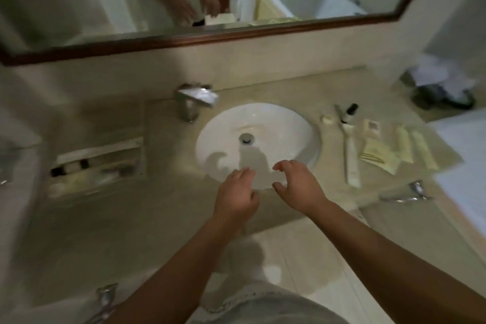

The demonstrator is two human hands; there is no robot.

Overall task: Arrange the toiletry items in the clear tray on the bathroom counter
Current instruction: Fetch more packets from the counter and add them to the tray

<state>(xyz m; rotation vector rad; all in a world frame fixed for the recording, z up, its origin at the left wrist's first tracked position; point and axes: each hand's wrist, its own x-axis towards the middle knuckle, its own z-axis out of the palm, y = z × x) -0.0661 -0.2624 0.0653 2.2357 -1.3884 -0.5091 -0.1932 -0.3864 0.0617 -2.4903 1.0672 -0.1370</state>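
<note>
The clear tray (97,166) sits blurred on the counter left of the sink, with dark-capped small bottles and pale packets inside. Right of the sink lie loose toiletries: a long white packet (351,158), a dark-capped small bottle (348,113), a round pale soap (327,120), a square sachet (371,128), a flat yellowish packet (378,156) and two pale tubes (415,149). My left hand (236,196) and my right hand (297,184) hover over the sink's front rim, fingers apart, holding nothing.
A white round sink (289,124) fills the counter's middle, with a chrome tap (194,100) at its back left. A wood-framed mirror (184,39) runs along the wall. A chrome fitting (410,192) sticks out at the counter's right edge.
</note>
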